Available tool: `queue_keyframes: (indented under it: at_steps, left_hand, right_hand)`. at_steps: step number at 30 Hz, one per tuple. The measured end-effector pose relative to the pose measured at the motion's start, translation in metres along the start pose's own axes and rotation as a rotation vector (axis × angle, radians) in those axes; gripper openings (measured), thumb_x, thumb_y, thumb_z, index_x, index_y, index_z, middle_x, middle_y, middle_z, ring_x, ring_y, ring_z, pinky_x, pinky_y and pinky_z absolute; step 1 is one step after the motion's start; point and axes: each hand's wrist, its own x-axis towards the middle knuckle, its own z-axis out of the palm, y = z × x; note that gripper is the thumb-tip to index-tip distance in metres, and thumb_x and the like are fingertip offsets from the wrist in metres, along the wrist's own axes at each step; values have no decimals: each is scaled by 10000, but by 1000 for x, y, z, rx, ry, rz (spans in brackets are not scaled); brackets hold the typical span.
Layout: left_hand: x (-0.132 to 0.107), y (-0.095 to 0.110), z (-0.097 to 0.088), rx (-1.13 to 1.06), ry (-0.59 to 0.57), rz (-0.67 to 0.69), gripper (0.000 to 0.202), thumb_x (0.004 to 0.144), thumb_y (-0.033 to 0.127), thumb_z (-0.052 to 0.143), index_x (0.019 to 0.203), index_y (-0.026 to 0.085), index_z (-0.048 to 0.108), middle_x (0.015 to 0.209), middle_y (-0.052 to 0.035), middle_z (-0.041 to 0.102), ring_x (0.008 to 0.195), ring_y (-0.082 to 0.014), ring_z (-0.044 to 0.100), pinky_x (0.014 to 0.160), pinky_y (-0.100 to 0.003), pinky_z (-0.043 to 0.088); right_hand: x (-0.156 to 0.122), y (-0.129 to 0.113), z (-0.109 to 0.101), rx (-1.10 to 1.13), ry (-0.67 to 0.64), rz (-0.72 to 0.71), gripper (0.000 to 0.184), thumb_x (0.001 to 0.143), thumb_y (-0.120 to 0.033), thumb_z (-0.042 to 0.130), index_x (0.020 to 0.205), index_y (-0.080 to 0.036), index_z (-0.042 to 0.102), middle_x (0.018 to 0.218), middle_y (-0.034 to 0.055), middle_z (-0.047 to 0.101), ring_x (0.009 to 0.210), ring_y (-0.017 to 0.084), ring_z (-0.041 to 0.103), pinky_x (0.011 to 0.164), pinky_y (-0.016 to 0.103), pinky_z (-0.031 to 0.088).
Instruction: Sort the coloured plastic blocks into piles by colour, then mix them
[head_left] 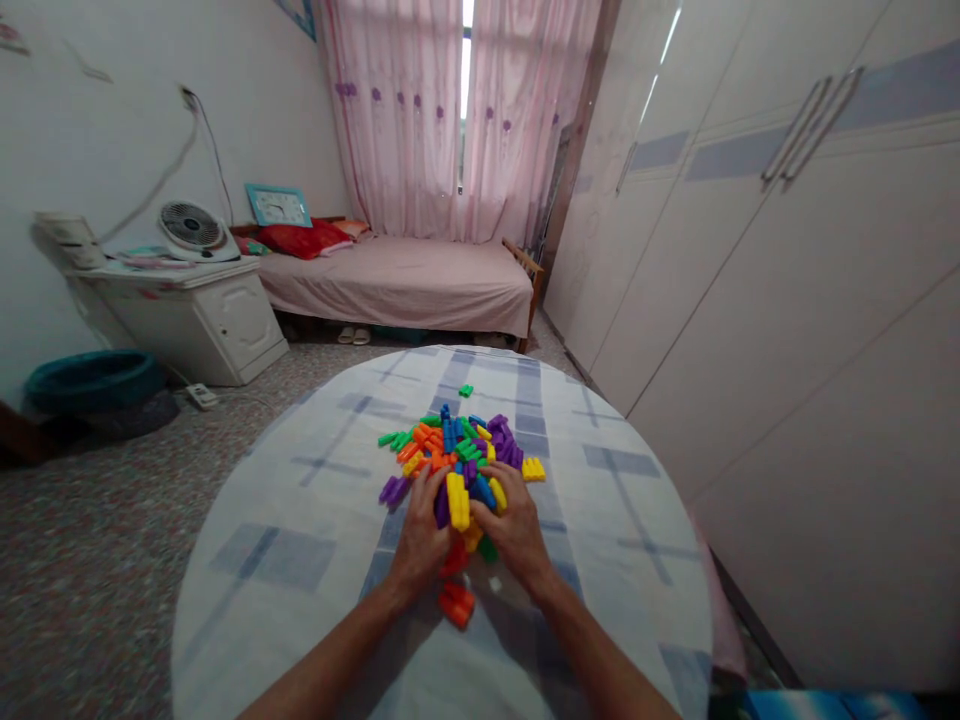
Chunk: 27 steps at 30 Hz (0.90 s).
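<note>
A heap of small plastic building blocks (457, 445) in green, orange, blue, purple and yellow lies in the middle of a round table (300, 540) with a checked cloth. My left hand (420, 535) and my right hand (514, 525) rest side by side at the near edge of the heap. Both curl round a stack of joined blocks with a yellow block (457, 500) on top. Under the hands more joined blocks show, ending in an orange block (456, 605) near my wrists. A single green block (466, 390) lies apart at the far side.
A white wardrobe (787, 280) runs close along the table's right side. Beyond the table stand a bed with a pink cover (405, 280), pink curtains, and a white cabinet (195, 315) with a small fan (191, 228). A teal basin (94, 380) sits on the floor at left.
</note>
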Motion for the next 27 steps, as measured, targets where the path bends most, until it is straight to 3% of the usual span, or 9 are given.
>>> queue_keyframes:
  at_steps: [4, 8, 13, 16, 20, 24, 27]
  left_hand:
    - [30, -4, -4, 26, 14, 86, 515, 835, 316, 445, 1328, 170, 430, 1392, -117, 436, 1366, -248, 296, 1151, -445, 216]
    - [52, -14, -14, 156, 14, 97, 498, 848, 253, 401, 1336, 159, 428, 1370, -114, 475, 1337, -235, 354, 1139, -428, 256]
    - [68, -24, -33, 396, -14, 143, 385, 802, 170, 395, 1121, 162, 610, 1234, -103, 588, 1200, -248, 492, 1065, -435, 367]
    - [77, -39, -45, 411, 105, 127, 357, 806, 162, 359, 1011, 164, 652, 1175, -97, 615, 1130, -234, 529, 1025, -419, 409]
    - [86, -75, -52, 361, 292, 22, 374, 865, 283, 345, 1034, 142, 647, 1221, -123, 582, 1174, -250, 505, 1043, -446, 392]
    - [90, -106, -48, 250, 257, -82, 457, 911, 384, 303, 1162, 142, 599, 1303, -117, 545, 1260, -232, 457, 1094, -453, 345]
    - [90, -112, -45, 227, 181, -90, 491, 930, 400, 269, 1223, 140, 566, 1329, -111, 536, 1279, -212, 444, 1117, -443, 317]
  right_hand:
    - [38, -13, 8, 38, -24, -38, 319, 732, -217, 607, 1051, -224, 618, 1197, 70, 567, 1179, 224, 481, 1049, 410, 349]
    - [67, -11, 16, 49, -119, -70, 384, 747, -231, 606, 1131, -231, 595, 1309, 76, 512, 1258, 214, 429, 1082, 407, 309]
    - [85, 1, 14, 51, -207, -102, 378, 804, -316, 578, 1172, -229, 586, 1345, 85, 493, 1251, 212, 446, 1026, 398, 373]
    - [101, 12, 4, 13, -157, -97, 339, 844, -337, 521, 1150, -216, 599, 1249, 81, 559, 1161, 192, 514, 966, 360, 424]
    - [136, 37, -1, -141, -114, -72, 362, 869, -335, 467, 1178, -188, 583, 1202, 89, 584, 1134, 194, 526, 1000, 371, 394]
    - [180, 60, 19, -412, -290, -28, 439, 883, -377, 463, 1285, -208, 515, 1384, 110, 456, 1294, 224, 387, 1052, 421, 325]
    - [209, 69, 46, -564, -430, 77, 495, 898, -450, 431, 1352, -252, 445, 1469, 106, 349, 1352, 257, 298, 1036, 490, 309]
